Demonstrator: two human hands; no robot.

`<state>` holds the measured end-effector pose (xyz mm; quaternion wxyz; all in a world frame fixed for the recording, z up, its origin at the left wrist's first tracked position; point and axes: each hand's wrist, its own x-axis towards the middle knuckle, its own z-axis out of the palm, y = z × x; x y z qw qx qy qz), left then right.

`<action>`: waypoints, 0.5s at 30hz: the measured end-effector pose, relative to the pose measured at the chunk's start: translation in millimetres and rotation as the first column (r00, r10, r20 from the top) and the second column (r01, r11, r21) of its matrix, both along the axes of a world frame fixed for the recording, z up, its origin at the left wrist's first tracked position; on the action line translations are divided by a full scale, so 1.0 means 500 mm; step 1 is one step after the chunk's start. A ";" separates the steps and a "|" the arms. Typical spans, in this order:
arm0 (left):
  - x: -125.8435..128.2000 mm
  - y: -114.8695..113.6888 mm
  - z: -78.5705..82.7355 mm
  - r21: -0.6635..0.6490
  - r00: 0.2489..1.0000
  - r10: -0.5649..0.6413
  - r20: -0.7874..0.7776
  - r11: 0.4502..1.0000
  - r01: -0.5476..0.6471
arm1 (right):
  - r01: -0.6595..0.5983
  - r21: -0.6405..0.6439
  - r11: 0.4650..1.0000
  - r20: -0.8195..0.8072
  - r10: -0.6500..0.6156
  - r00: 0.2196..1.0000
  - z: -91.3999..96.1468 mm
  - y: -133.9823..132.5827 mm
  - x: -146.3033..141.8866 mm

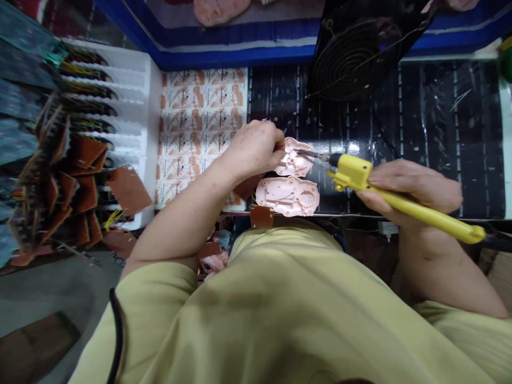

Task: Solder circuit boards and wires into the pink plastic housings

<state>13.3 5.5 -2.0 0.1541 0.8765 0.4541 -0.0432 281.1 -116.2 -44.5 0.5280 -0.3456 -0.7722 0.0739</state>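
Observation:
My right hand (416, 186) is wrapped round a yellow soldering iron (354, 173), its tip pointing left over a pale pink plastic shell (298, 160). At that shell's left side, my left hand (260, 146) has its fingers pinched together. What lies between those fingertips is hidden. A second pink shell (286, 196) lies directly in front of the first, its inner side up, with a round speaker-like grille at its right end. One brown circuit board (262, 216) sits at the table's front edge below it, and another brown board (248, 186) is partly under my left wrist.
A black fan (356, 58) stands at the back before a blue bin (240, 50) holding pink parts. Printed sheets (202, 117) cover the table's left part. Farther left are a white foam tray (138, 96) with wired parts and a pile of brown circuit boards (84, 194).

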 end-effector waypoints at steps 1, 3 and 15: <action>-0.001 0.000 -0.001 0.005 1.000 -0.005 0.006 1.000 0.005 | 0.020 -0.012 1.000 -0.031 -0.020 0.999 -0.002 -0.003 0.005; -0.003 0.001 -0.003 0.016 1.000 -0.018 0.024 1.000 0.017 | 0.038 -0.020 0.999 -0.056 -0.039 0.998 -0.007 -0.008 0.012; -0.039 -0.034 -0.036 0.104 0.974 0.040 0.223 0.992 -0.064 | 0.316 -0.067 0.946 0.023 -0.315 0.949 -0.025 -0.046 0.008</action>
